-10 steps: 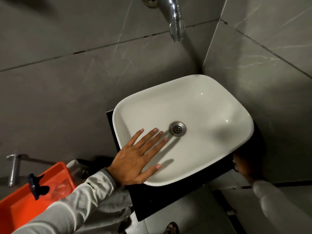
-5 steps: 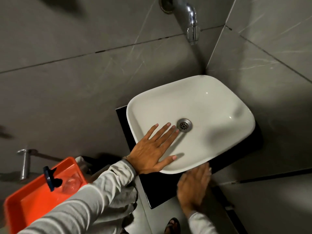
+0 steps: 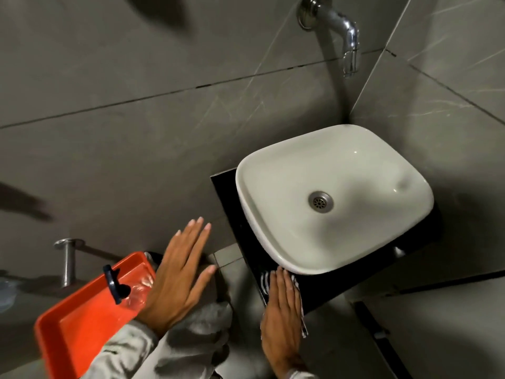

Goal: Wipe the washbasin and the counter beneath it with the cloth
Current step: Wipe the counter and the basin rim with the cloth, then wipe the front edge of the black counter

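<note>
A white washbasin (image 3: pixel 336 198) sits on a black counter (image 3: pixel 341 283) in the corner of a grey tiled room, its long axis running from near left to far right, with a round metal drain (image 3: pixel 320 201) at its middle. A chrome tap (image 3: pixel 341 31) juts from the wall above the far rim.

The right hand (image 3: pixel 282 310) lies flat, fingers together and pointing away toward the basin's near edge, pressing a striped cloth (image 3: pixel 296 296) onto the counter's near left part. The cloth shows at the fingertips and along the hand's right side; its grip is a flat press rather than a clench.

The left hand (image 3: pixel 179 277) hangs open in the air to the left, fingers spread, holding nothing, above an orange tray (image 3: pixel 79 324) that carries a dark blue clip (image 3: pixel 113 285). A short metal post (image 3: pixel 67 261) stands beyond the tray.
</note>
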Demonstrator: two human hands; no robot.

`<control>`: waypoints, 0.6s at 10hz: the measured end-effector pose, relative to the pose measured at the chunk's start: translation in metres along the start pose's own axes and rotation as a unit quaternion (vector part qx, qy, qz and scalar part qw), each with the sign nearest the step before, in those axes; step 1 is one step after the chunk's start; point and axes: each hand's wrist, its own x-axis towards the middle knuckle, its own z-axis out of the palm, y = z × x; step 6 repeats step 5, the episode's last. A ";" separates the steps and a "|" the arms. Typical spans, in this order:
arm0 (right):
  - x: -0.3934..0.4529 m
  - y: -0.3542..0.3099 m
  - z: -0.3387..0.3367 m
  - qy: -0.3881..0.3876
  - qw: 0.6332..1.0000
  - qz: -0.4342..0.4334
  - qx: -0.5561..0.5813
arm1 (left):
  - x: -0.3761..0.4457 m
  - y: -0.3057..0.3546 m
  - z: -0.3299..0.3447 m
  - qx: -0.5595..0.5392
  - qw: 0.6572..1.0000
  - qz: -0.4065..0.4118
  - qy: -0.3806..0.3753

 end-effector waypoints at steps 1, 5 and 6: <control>0.001 0.004 0.006 0.023 0.997 -0.061 0.041 | -0.038 -0.021 -0.002 0.029 0.998 -0.048 -0.020; -0.044 -0.166 0.039 -0.117 0.938 -0.212 0.246 | -0.177 -0.071 -0.045 0.090 0.961 -0.250 0.075; -0.044 -0.166 0.039 -0.117 0.938 -0.212 0.246 | -0.177 -0.071 -0.045 0.090 0.961 -0.250 0.075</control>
